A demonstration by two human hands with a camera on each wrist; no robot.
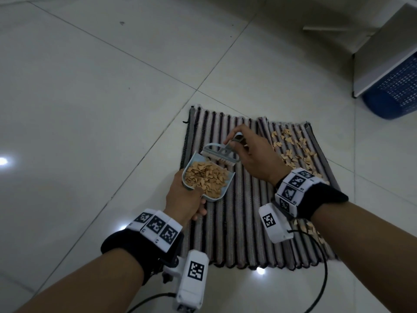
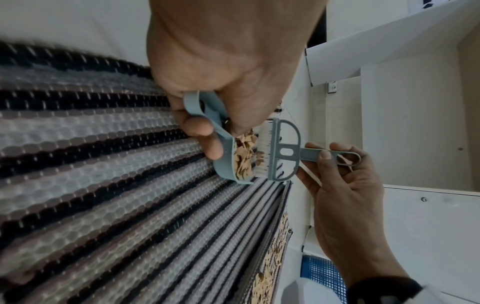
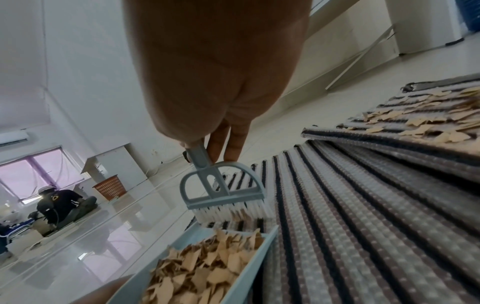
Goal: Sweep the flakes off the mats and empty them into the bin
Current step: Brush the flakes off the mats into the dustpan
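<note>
Left grip (image 1: 184,197) is wrapped round the full dustpan (image 1: 208,177), right grip (image 1: 252,152) pinching the brush (image 1: 222,154) just past its lip; near mat (image 1: 225,222) looks swept, so next is tipping these flakes (image 1: 206,178) into the blue bin (image 1: 397,89), well beyond the right grip, then the flake-strewn far mat (image 1: 316,141)

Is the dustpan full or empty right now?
Nearly full: tan flakes heap across the dustpan, which the left hand holds.

Flakes (image 1: 206,177) fill the dustpan (image 1: 229,177) above the left mat (image 1: 237,211).
</note>
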